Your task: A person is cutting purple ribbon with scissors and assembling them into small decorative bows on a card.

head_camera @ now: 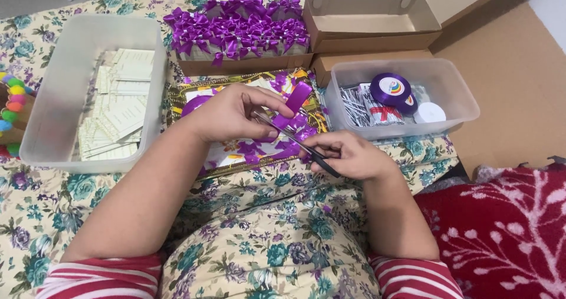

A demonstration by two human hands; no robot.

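My left hand (233, 111) pinches a folded strip of purple ribbon (296, 98) and holds it up over a patterned tray (188, 93). My right hand (348, 154) grips a pair of black-handled scissors (289, 135), whose blades point up-left to the ribbon just below my left fingers. Cut purple ribbon pieces (256, 150) lie on the tray beneath both hands.
A cardboard box of finished purple bows (236, 28) stands at the back, an open empty carton (368, 19) beside it. A clear tub with paper cards (121, 98) is on the left. Another clear tub (401, 98) on the right holds ribbon spools and wire ties. A red blanket (501, 234) lies at lower right.
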